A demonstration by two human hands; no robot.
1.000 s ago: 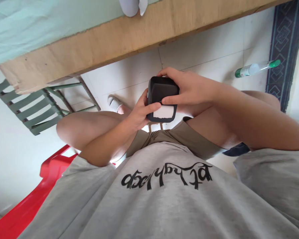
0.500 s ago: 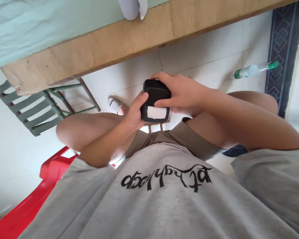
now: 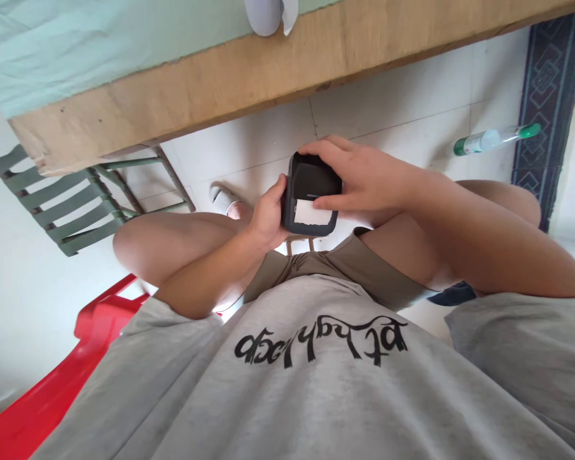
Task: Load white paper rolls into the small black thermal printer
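A black box [image 3: 315,177] with round corners is up in the air over the person's lap, between the knees, held in both hands. It looks smooth and hard, like plastic. On the part close to the person lies a flat white piece [image 3: 306,216], like paper, with one bumpy edge (as if somebody had nibbled it).

The left hand [image 3: 268,214] holds the box's left side. Its thumb sticks up along the edge, and its other fingers are tucked out of sight, so I cannot tell how they bend. The right hand [image 3: 374,172] holds the other side, with a finger bent over the far top edge. Its thumb is stretched apart from that finger, and the tip touches the white piece.

Below are soft brown shorts [image 3: 311,265] with folds, and a gray shirt [image 3: 278,409] with curly black letters [image 3: 388,338]. One foot wears a gray slipper [image 3: 223,197] on the shiny white floor tiles [image 3: 249,137].

Past the hands is a table with a rough wooden edge [image 3: 196,89] and a wrinkly, pale green cloth [image 3: 100,38]. A round white thing sits at its edge [image 3: 263,16]. On the left are a chair with flat green straps [image 3: 62,204] and a shiny red plastic thing [image 3: 52,383]. On the right, a see-through bottle [image 3: 493,139] with a green cap lies beside a dark blue strip with diamond shapes [image 3: 539,121].
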